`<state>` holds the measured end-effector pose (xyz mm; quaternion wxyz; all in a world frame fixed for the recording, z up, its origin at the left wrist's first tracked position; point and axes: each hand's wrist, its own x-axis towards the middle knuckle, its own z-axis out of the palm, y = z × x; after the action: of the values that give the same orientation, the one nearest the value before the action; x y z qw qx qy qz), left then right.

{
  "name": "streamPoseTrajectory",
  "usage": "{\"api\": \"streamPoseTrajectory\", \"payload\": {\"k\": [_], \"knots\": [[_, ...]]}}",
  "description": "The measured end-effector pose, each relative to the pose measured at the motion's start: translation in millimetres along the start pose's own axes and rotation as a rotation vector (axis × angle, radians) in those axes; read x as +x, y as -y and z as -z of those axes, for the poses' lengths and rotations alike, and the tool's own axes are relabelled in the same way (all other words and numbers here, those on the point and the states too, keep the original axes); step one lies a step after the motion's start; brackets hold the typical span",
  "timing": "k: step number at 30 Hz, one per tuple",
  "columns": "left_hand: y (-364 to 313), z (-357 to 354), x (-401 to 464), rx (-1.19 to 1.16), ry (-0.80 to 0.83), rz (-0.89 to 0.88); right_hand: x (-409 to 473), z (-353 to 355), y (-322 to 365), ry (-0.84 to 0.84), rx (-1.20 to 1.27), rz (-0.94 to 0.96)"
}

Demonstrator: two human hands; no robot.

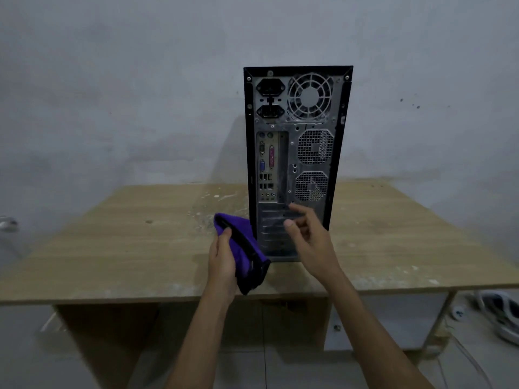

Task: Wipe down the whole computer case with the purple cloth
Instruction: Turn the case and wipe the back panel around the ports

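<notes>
A black computer case (295,153) stands upright on the wooden table (126,248), its dusty metal back panel with ports and fan grilles facing me. My left hand (223,259) grips the folded purple cloth (247,248) just left of the case's lower corner. The cloth hangs down from that hand and has a dark edge. My right hand (311,237) hovers in front of the lower slot covers, its fingers relaxed and spread, holding nothing.
The table stands against a grey wall and carries pale dust and paint specks left of the case. A pair of shoes (502,315) and a cable lie on the tiled floor at the lower right. A cardboard box sits under the table.
</notes>
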<state>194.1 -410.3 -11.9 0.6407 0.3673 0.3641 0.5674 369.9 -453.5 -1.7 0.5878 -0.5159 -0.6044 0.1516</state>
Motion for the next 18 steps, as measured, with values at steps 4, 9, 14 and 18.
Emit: {"api": "streamPoseTrajectory", "payload": {"k": [4,9,14,18], "knots": [[-19.2,-7.5,-13.3,-0.104,0.145,0.030,8.7,-4.3,8.5,0.127,0.016,-0.069],[-41.8,-27.6,-23.7,-0.140,0.346,0.024,20.1,-3.3,29.1,0.287,0.214,-0.181],[-62.8,-52.6,-26.5,-0.061,0.431,-0.003,37.2,10.1,47.1,0.152,0.233,-0.097],[-79.8,-69.7,-15.2,0.201,0.356,-0.120,46.7,17.5,56.4,0.014,0.203,-0.033]]}}
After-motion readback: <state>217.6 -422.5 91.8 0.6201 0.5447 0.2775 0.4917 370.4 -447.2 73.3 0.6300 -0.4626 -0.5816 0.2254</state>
